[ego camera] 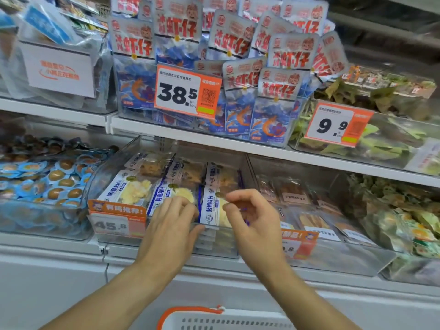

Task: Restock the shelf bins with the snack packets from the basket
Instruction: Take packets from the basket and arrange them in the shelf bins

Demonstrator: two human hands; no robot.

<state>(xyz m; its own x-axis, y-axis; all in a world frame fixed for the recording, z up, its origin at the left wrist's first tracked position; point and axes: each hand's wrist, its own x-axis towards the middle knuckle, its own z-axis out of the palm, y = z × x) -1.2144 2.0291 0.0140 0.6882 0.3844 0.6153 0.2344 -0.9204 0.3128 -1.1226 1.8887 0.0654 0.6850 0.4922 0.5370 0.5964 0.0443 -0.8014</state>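
Note:
A clear shelf bin (pixel 112 167) on the lower shelf holds rows of white-and-blue fish-slice snack packets (pixel 129 189). My left hand (pixel 171 227) reaches over the bin's front rim, with its fingertips on the middle front packet (pixel 164 186) and its thumb outside along the rim. My right hand (pixel 252 215) hovers over the right front packet (pixel 209 211), its thumb and forefinger pinching that packet's top edge. The white basket (pixel 228 321) with an orange handle shows at the bottom edge; its contents are out of view.
An orange price tag (pixel 116 219) hangs on the bin's front. To the left stands a bin of blue-wrapped eggs (pixel 47 184), to the right a bin of brown snack packs (pixel 309 210). The upper shelf carries shrimp packets (pixel 269 110) and green leaf-wrapped packs (pixel 381 139).

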